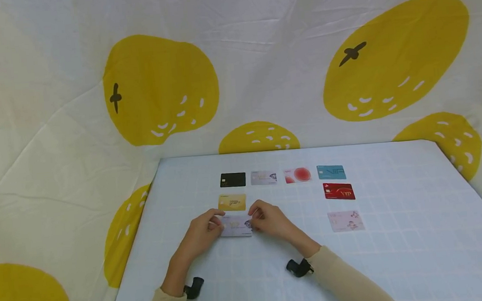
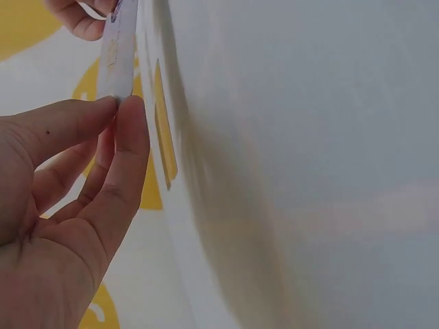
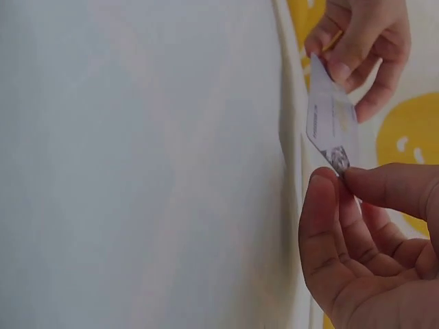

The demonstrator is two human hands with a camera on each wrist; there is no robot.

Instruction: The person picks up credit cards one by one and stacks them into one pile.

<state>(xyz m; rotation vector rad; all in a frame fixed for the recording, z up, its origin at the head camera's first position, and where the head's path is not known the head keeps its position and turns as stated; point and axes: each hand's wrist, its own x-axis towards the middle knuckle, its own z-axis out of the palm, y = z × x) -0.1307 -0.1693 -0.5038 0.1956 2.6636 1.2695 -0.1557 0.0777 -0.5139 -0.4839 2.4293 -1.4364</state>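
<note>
A pale lilac card [image 1: 236, 226] is stretched between both hands, just in front of a gold card [image 1: 232, 202]. My left hand [image 1: 202, 231] pinches its left edge between thumb and fingertips. At the opposite edge, my right hand [image 1: 271, 220] pinches the corner beside a dark floral print. In the right wrist view the card [image 3: 331, 116] appears tilted and raised off the cloth, the two hands at its ends. The left wrist view shows the card [image 2: 119, 58] nearly edge-on.
Behind lie a black card [image 1: 232, 180], a silver-lilac card [image 1: 263, 177], a white card with a red disc [image 1: 298, 175] and a teal card [image 1: 331, 172]. On the right are a red VIP card [image 1: 339, 191] and a pink flowered card [image 1: 345, 221]. A patterned curtain [image 1: 268, 71] hangs behind the table.
</note>
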